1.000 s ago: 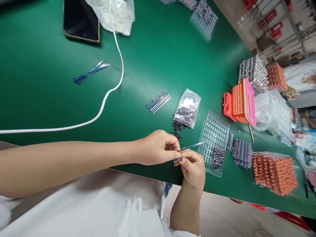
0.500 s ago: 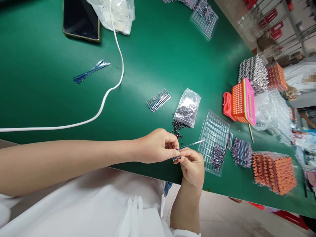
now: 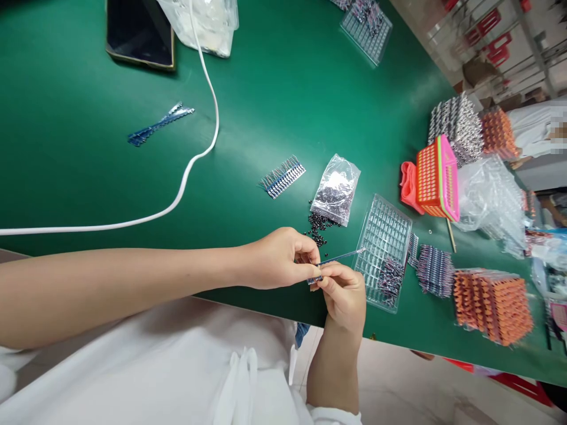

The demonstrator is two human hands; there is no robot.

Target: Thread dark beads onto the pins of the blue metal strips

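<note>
My left hand (image 3: 281,260) reaches in from the left, its thumb and fingers pinched together. My right hand (image 3: 344,294) comes up from the bottom, closed in a pinch against the left fingertips. Between them both hands grip a narrow blue strip (image 3: 341,256), whose pale end sticks out to the right above my right hand. A small dark toothed part (image 3: 315,280) shows below the fingertips; whether it belongs to the strip I cannot tell. Just beyond the hands lie loose dark beads (image 3: 317,227) beside a clear plastic bag (image 3: 337,190) of similar beads.
A clear compartment tray (image 3: 376,236) with small wired pieces lies right of my hands. A comb-like strip with wires (image 3: 283,177) and blue strips (image 3: 159,125) lie farther off. A white cable (image 3: 188,171) crosses the left. Orange stacks (image 3: 491,307) and a basket (image 3: 432,183) stand right.
The whole view has shifted slightly. Both hands keep their pinch on the blue strip in nearly the same place, and its protruding end is little changed.
</note>
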